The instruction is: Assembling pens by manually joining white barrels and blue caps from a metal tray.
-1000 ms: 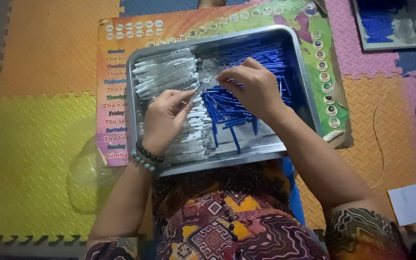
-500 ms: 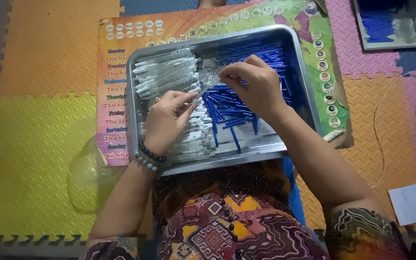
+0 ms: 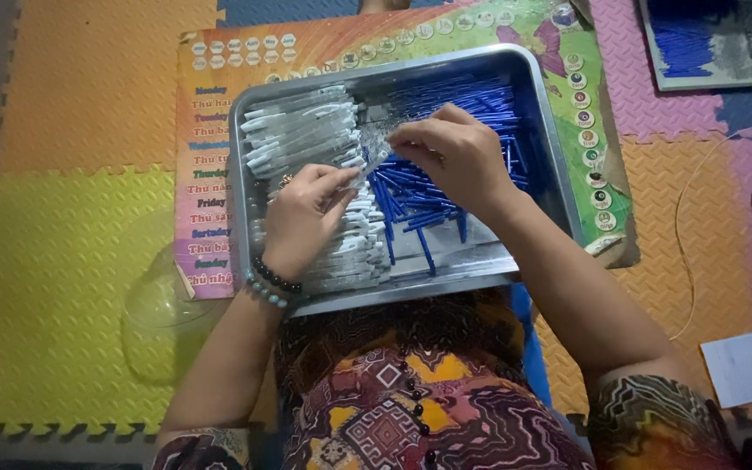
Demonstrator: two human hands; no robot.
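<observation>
Leftmost, a yellow foam floor mat is seen, with an orange one above it, and a clear plastic dome lid is laid across the yellow mat's right edge. Next to it, a colourful printed poster is spread on the floor, and a metal tray is set on top of the poster.

Within the tray, white pen caps are stacked in rows along the left half, running down toward the near rim. The left hand, worn with a dark bead bracelet at the wrist, is held over these rows; its fingers are pinched narrow on a small clear pen piece, which is held up over the middle of the tray. Just right of it, the right hand is held above a loose heap of blue pen tubes filling the tray's right half. Its fingers are curled close together, meeting the same clear piece at its upper end; whether anything else is gripped cannot be told.

Further right, pink and orange mats are seen, a thin pale cord is looped over them, a second tray is partly visible at the top corner, and a sheet of paper lies at the lower right.
</observation>
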